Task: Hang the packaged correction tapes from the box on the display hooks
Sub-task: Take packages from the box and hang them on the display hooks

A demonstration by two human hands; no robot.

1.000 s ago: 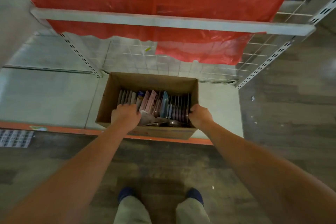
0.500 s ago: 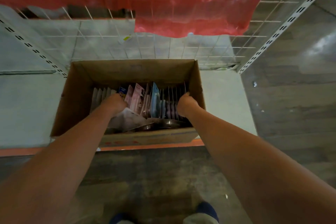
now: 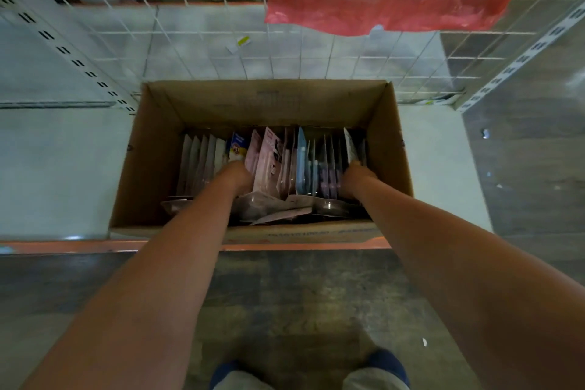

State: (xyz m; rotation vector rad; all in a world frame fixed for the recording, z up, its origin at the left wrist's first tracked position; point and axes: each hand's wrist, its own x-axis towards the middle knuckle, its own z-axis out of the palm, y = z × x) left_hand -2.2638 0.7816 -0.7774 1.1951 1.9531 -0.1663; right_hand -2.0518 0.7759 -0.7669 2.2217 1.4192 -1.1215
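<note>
Cardboard box [image 3: 152,161] on the low shelf [image 3: 63,168], packaged correction tapes [image 3: 269,161] upright inside — left hand [image 3: 235,176] and right hand [image 3: 353,179] among them; whether they grip cannot be told.

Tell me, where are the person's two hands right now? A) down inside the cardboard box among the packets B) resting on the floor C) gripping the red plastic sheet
A: the left hand and right hand are both down in the cardboard box, among the upright packets.
</note>
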